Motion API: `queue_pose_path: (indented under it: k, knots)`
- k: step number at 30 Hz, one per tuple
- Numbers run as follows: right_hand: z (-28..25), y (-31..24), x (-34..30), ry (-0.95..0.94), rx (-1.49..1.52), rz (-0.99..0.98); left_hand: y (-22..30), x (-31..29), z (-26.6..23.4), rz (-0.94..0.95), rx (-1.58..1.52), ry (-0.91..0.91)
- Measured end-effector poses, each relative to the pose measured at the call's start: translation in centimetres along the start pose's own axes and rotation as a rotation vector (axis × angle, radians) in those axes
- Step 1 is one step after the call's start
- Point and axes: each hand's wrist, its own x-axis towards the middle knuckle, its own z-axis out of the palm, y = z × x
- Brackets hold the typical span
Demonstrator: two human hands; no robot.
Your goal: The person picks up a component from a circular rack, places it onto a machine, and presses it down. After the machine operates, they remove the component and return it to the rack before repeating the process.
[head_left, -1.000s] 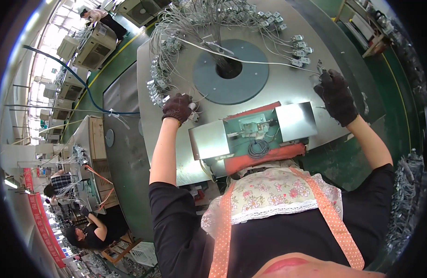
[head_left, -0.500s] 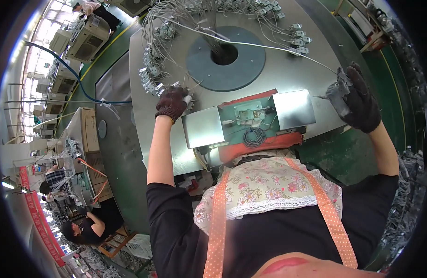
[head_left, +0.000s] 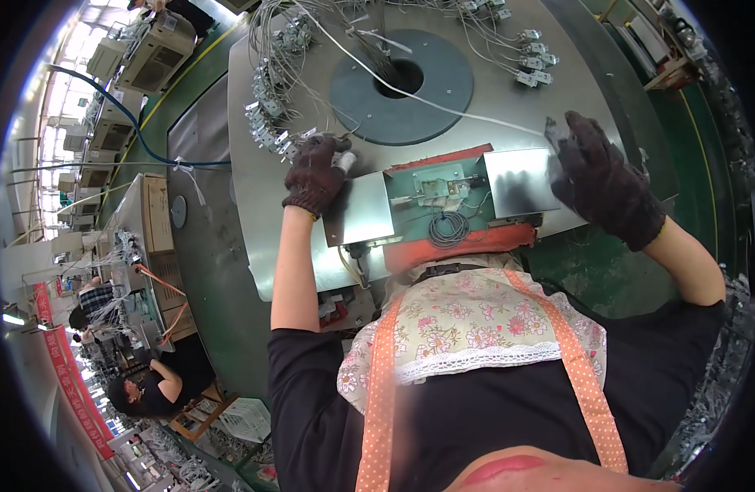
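Note:
My left hand [head_left: 316, 174], in a dark brown knitted glove, is closed beside the left metal plate [head_left: 359, 211]. A pale rounded piece [head_left: 345, 161] shows at its fingers, and what they grip is hidden. Close by lie small metal parts with wires [head_left: 271, 141]. My right hand [head_left: 603, 180], gloved alike, is closed on a grey hand tool [head_left: 551, 129], mostly hidden and blurred, near the right metal plate [head_left: 521, 184]. A white cord [head_left: 443, 108] runs toward it. Between the plates, a greenish recess holds a small metal fixture [head_left: 436, 193].
A grey disc [head_left: 353, 102] with a central hole sits in the metal table, wires rising from it. More wired metal parts [head_left: 533, 59] lie at the far right. A coiled dark cable [head_left: 449, 230] rests by the red edging [head_left: 492, 245]. A co-worker [head_left: 160, 385] is at lower left.
My right hand has moved left toward the right plate and turned, so the tool's thin tip no longer shows. My left hand has shifted slightly right. The white cord hangs lower.

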Motion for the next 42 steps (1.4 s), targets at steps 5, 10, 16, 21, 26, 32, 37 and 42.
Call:
queue_pose_path:
  k: [5,10,16,21,26,32,37,42]
  knots:
    - [-2.1,-0.6,0.7,-0.108,0.358,-0.085,1.6,-1.9,0.7,-0.165,-0.074,0.005]
    - [4.3,1.9,0.5,-0.279,2.103,0.826,3.0,-0.8,1.8,-0.206,-0.059,0.011]
    - [1.0,-0.2,3.3,-0.145,1.599,0.595,2.4,-2.0,1.6,-0.212,-0.033,0.055]
    - [1.8,-0.7,3.4,0.130,2.083,-0.058,2.6,-1.3,1.6,-0.151,-0.079,0.065]
    - [0.9,-0.7,4.8,0.041,2.133,0.015,2.6,-1.8,1.4,-0.140,-0.004,0.054]
    - [5.9,-3.8,7.8,-0.129,2.303,0.612,3.1,-1.3,1.5,-0.144,-0.019,0.049]
    - [7.1,-5.9,9.5,-0.010,2.539,0.378,2.8,-1.8,1.7,-0.178,-0.020,0.072]
    - [7.0,-6.3,8.7,-0.045,2.394,0.410,2.7,-1.6,1.8,-0.198,0.026,0.036]
